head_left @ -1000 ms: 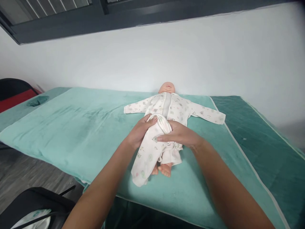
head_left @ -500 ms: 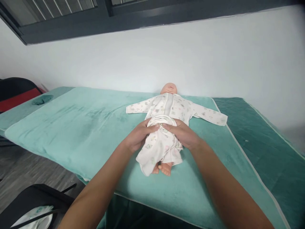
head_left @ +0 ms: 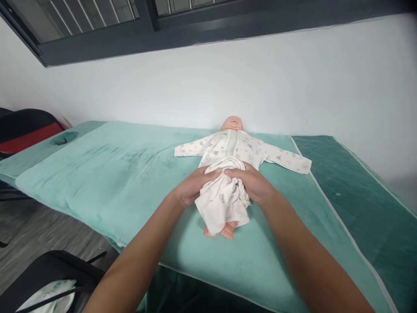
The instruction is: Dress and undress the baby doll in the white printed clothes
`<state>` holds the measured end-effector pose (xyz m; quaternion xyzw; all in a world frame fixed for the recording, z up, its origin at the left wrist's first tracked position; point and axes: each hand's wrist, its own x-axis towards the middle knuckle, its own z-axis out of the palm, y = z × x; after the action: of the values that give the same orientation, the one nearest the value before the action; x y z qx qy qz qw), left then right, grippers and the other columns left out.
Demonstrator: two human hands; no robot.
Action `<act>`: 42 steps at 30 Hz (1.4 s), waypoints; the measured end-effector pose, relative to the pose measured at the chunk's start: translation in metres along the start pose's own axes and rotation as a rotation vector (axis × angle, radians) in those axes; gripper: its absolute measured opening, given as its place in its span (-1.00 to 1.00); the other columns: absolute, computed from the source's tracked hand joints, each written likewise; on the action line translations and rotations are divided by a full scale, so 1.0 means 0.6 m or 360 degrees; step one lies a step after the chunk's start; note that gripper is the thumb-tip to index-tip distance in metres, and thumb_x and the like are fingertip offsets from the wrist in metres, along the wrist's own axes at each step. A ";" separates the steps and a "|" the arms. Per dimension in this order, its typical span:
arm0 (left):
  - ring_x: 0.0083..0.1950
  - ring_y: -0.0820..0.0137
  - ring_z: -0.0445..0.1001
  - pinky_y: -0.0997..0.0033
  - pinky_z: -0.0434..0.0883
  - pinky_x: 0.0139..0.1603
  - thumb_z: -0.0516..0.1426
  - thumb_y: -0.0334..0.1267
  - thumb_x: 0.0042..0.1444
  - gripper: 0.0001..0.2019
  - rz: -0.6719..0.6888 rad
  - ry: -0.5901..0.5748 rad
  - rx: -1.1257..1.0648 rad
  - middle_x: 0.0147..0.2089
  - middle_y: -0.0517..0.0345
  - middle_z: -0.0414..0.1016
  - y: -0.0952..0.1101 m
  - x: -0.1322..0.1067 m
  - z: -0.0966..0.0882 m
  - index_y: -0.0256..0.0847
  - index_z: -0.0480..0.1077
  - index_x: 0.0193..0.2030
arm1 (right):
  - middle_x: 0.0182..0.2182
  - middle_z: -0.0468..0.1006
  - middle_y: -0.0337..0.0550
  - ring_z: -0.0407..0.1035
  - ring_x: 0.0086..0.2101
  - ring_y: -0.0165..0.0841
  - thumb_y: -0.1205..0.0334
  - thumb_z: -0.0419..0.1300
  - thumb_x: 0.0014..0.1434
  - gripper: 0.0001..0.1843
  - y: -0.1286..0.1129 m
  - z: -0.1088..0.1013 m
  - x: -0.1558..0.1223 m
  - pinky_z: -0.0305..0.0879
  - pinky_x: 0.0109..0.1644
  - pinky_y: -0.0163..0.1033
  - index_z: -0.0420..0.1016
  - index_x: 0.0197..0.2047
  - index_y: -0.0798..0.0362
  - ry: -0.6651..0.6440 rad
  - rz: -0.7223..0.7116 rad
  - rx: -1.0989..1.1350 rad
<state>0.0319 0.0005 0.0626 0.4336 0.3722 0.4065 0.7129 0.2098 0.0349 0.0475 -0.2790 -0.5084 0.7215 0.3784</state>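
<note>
A baby doll (head_left: pixel 233 123) lies on its back, head toward the wall, in a white printed long-sleeved top (head_left: pixel 247 147) with both sleeves spread out. Over its lower body are bunched white printed baby pants (head_left: pixel 216 202). My left hand (head_left: pixel 194 184) grips the gathered waistband from the left, thumb on top. From the right, my right hand (head_left: pixel 253 181) holds the same waistband, its thumb close to the other one. The doll's feet (head_left: pixel 228 230) stick out below the cloth; its legs are mostly hidden.
A green cover (head_left: pixel 114 174) lies over the bed, which has a hole (head_left: pixel 64 138) at its left end. Behind stands a white wall (head_left: pixel 202 87) under a dark window frame (head_left: pixel 195 32). A black chair (head_left: pixel 52 274) with a white package is at lower left.
The loose leg of the pants has swung inward and bunched up more, baring less of the feet. Both hands keep their hold, and the view has tipped slightly up.
</note>
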 end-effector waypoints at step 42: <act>-0.19 0.20 0.48 0.31 0.37 -0.17 0.34 0.01 -0.09 -0.60 -0.0073 0.0899 -0.0360 -0.24 -0.02 0.58 -0.095 -0.168 0.157 -0.21 0.58 -0.18 | -0.37 0.59 -0.28 0.41 -0.35 -0.31 0.29 0.19 -0.07 -0.89 -0.026 0.013 -0.014 0.21 -0.35 -0.27 0.53 -0.40 -0.01 -0.0624 0.0017 -0.1531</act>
<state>0.0904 -0.1369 0.0606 0.2126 0.5179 0.5336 0.6340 0.2126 0.0266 0.0646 -0.2835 -0.8425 0.4467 0.1015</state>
